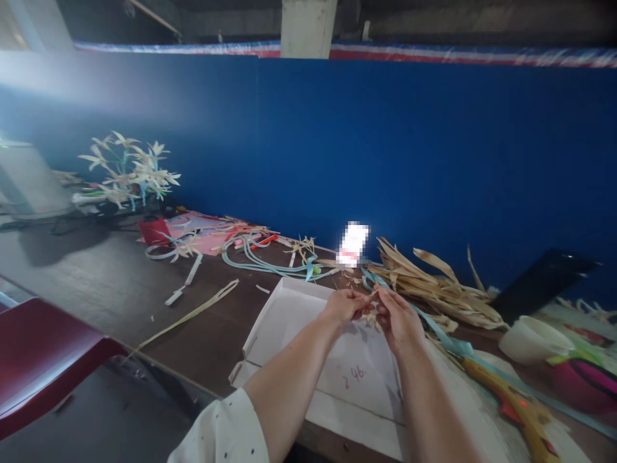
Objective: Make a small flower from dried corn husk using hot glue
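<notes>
My left hand [346, 305] and my right hand [398, 317] meet over a white cardboard box lid [294, 315]. The fingers of both are pinched together on a small tan piece of dried husk [373, 295], mostly hidden by the fingertips. Just below the hands, pale husk bits [371, 320] lie on the cardboard, which carries red handwritten numbers. Beyond my right hand is a heap of dried corn husks [434, 289]. A light blue ribbon [441, 331] runs past the right wrist toward a yellow glue gun [518, 399] with a lit red light.
Husk flowers [137, 167] stand at the far left. Looped pale blue cords [255, 263] and pink paper [207, 241] lie along the back. A bright pixelated phone-like screen [353, 244] leans against the blue partition [308, 148]. At right sits a white bowl [535, 337]; a red chair [53, 360] is at left.
</notes>
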`<state>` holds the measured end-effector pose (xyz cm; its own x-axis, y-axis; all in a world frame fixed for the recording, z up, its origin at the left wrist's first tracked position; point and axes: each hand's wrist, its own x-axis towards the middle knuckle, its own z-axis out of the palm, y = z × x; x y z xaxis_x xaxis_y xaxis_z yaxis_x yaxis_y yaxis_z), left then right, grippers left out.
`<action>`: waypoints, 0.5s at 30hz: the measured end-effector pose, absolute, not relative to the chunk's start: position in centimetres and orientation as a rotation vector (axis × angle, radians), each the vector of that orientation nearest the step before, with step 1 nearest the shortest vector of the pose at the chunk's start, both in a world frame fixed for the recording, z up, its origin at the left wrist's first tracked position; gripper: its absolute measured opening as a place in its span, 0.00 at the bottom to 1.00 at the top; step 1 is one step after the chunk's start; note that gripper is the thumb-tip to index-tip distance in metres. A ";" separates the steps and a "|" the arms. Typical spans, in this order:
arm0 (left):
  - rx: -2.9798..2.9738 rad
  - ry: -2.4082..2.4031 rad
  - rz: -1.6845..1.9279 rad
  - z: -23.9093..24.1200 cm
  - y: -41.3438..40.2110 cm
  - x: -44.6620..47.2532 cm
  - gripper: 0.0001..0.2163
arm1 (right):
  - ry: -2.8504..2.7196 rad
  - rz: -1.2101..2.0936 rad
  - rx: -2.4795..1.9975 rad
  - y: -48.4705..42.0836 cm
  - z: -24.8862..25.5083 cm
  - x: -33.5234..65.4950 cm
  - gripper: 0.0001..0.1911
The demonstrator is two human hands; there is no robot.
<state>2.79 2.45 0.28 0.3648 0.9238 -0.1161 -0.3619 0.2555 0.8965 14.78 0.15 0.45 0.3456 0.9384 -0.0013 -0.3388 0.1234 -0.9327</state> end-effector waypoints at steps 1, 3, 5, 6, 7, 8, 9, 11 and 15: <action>0.916 0.744 0.992 0.3 2.4 2.8 0.12 | -0.728 1.046 -1.046 0.2 0.4 14.8 0.23; 0.920 0.735 0.991 0.2 2.5 2.8 0.13 | -0.737 1.010 -1.047 0.3 0.4 14.7 0.23; 0.928 0.730 0.988 0.1 2.5 2.8 0.14 | -0.759 0.972 -1.042 0.4 0.3 14.7 0.22; 0.931 0.731 0.981 0.0 2.5 2.8 0.14 | -0.772 0.955 -1.038 0.5 0.2 14.7 0.22; 0.932 0.737 0.970 0.0 2.5 2.9 0.14 | -0.782 0.942 -1.035 0.5 0.1 14.7 0.21; 0.934 0.747 0.957 0.0 2.6 2.9 0.14 | -0.787 0.935 -1.032 0.5 0.1 14.7 0.21; 0.938 0.757 0.945 -0.1 2.6 2.9 0.14 | -0.786 0.933 -1.028 0.5 0.0 14.7 0.21; 0.950 0.778 0.934 -0.1 2.6 2.9 0.13 | -0.780 0.935 -1.023 0.6 -0.1 14.7 0.20; 1.013 0.830 0.941 -0.3 2.8 3.0 0.11 | -0.804 0.925 -1.040 0.6 -0.1 14.4 0.21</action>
<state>2.98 2.76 -0.27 0.3695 0.9197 -0.1327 -0.2460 0.2346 0.9405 14.44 0.56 -0.07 0.3976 0.9105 0.1134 -0.2398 0.2224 -0.9450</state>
